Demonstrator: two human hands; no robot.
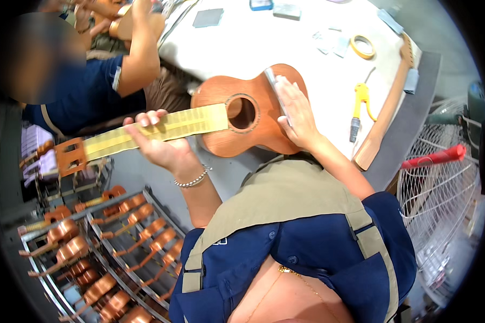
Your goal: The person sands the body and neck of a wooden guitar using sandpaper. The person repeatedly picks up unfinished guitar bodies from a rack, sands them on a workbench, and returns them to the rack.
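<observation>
Nearest the camera was the wearer's own blue shirt with a khaki apron [285, 199] over it, and both forearms rose from it toward a small wooden ukulele [242, 113]. That ukulele lay across the near edge of the white table [307, 48], body on the table and neck jutting out past it to the left, its fretboard covered in yellowish masking tape [161, 128]. The left hand [159, 142], a silver bracelet [193, 179] at its wrist, was curled round the taped neck from beneath, fingers showing over the top edge. The right hand [296, 110] lay flat and spread on the ukulele's body, just right of the sound hole, pressing a thin grey block [275, 89] against the top.

Right of the ukulele, on the table, lay a yellow-handled tool [359, 102] and, beyond it, a bare wooden neck [388, 107] along the table's edge. Behind the ukulele sat a roll of yellow tape [362, 46]. Left of the ukulele another person in a blue shirt [86, 91] had an arm raised. Below the ukulele's neck stood a wire rack [108, 253] of more ukuleles. Far right of the ukulele stood a caged fan [442, 215].
</observation>
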